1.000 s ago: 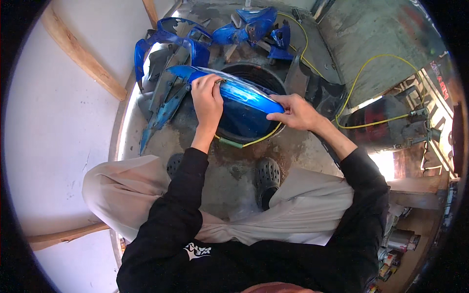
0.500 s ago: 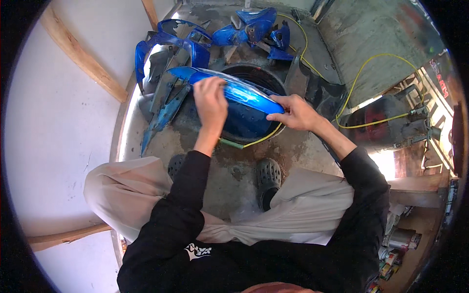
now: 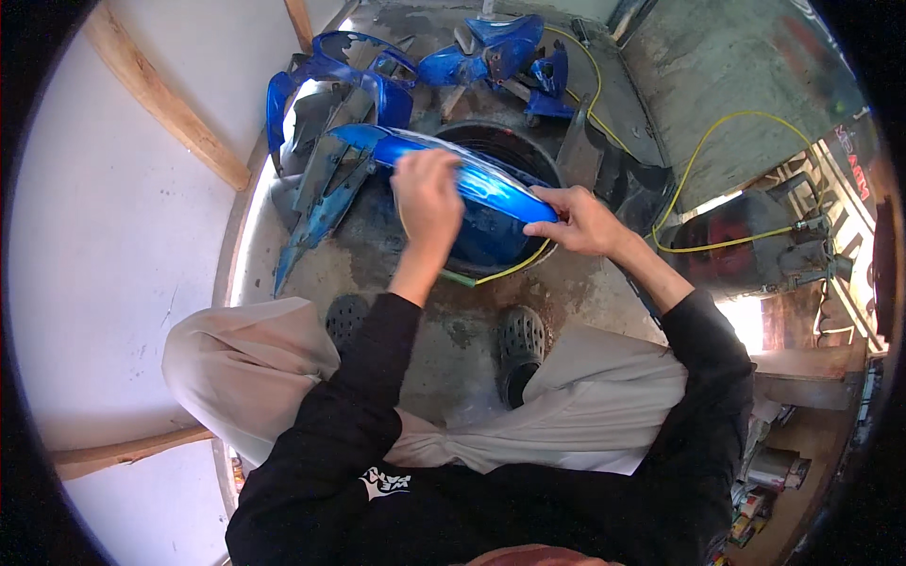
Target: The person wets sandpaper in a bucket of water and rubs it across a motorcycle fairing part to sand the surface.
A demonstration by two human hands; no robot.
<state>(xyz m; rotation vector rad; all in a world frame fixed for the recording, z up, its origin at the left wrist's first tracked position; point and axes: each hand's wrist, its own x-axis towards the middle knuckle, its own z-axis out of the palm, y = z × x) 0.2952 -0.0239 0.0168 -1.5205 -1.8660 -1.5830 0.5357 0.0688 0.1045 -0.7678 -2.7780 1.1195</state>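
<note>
A long, glossy blue motorcycle fairing panel (image 3: 491, 185) is held at a slant over a round dark tub (image 3: 555, 160). My right hand (image 3: 583, 223) grips its right end, thumb below and fingers on top. Against the panel's near face, left of its middle, lies my left hand (image 3: 427, 200), slightly blurred, its fingers curled together. Whatever those fingers may hold is hidden. The panel's left end tapers to a point and looks duller than the shiny middle. Beneath the panel, the tub's inside shows dark blue.
Several blue fairing pieces (image 3: 491, 52) lie on the floor beyond the tub, with a scuffed blue strip (image 3: 326, 222) to its left. A black plastic part (image 3: 628, 179) rests at its right. A yellow hose (image 3: 703, 141) loops to a dark tank (image 3: 731, 236). A white wall (image 3: 113, 236) stands left.
My left hand has slid to the right along the panel. My right hand keeps its grip on the end, and the whole view has shifted slightly.
</note>
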